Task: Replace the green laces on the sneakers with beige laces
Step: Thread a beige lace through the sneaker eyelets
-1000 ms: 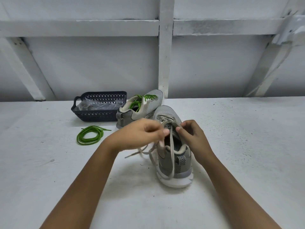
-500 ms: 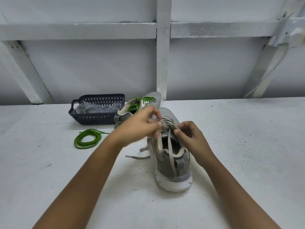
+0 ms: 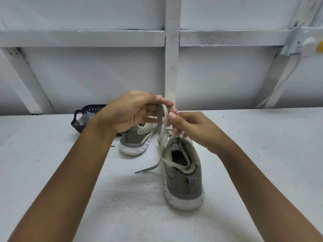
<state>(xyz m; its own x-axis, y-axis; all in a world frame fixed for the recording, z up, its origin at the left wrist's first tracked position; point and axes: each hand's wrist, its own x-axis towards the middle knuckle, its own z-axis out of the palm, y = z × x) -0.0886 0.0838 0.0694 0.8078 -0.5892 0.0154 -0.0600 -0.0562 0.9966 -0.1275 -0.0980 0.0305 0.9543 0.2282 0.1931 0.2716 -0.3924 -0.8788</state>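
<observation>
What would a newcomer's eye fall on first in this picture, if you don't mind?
At centre, the left hand and right hand hold a beige lace looped above the near grey sneaker, whose heel faces the camera. Behind it, the second sneaker shows a bit of green lace, beside a dark basket.

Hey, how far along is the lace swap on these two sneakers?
Done: the near sneaker carries a beige lace. In hand: the left hand and right hand hold that lace in a raised loop, apparently tying it. Left: the far sneaker shows green lace, so it needs relacing.
</observation>
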